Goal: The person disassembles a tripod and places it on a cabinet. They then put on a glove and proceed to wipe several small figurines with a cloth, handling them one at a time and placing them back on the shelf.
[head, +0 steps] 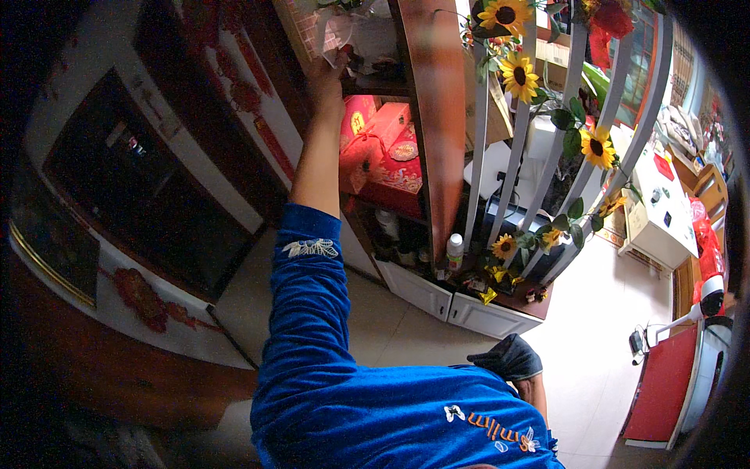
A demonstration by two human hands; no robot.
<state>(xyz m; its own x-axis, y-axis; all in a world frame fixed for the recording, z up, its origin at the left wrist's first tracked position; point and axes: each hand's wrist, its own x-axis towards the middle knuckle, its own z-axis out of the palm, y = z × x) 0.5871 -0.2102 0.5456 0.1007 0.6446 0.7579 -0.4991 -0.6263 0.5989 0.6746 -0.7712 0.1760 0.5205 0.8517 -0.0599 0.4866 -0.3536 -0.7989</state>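
Observation:
My left arm stretches up to the upper shelf of a tall wooden cabinet point(439, 146). At that shelf my left hand point(326, 79) is beside a clear plastic item point(334, 35); dim light hides whether its fingers grip it. Low at my right side, my right hand point(525, 388) holds a dark cloth point(508, 356) that covers most of its fingers. One shelf below my left hand, a red gift bag point(357, 164) with a cord stands in front of red boxes point(404, 176).
A white slatted divider point(518, 129) with artificial sunflowers point(518, 75) adjoins the cabinet. On the low cabinet top stand a white bottle point(454, 251) and small yellow-wrapped items point(487, 295). White cupboard doors point(489, 316) are below. A white table point(659, 205) is farther right.

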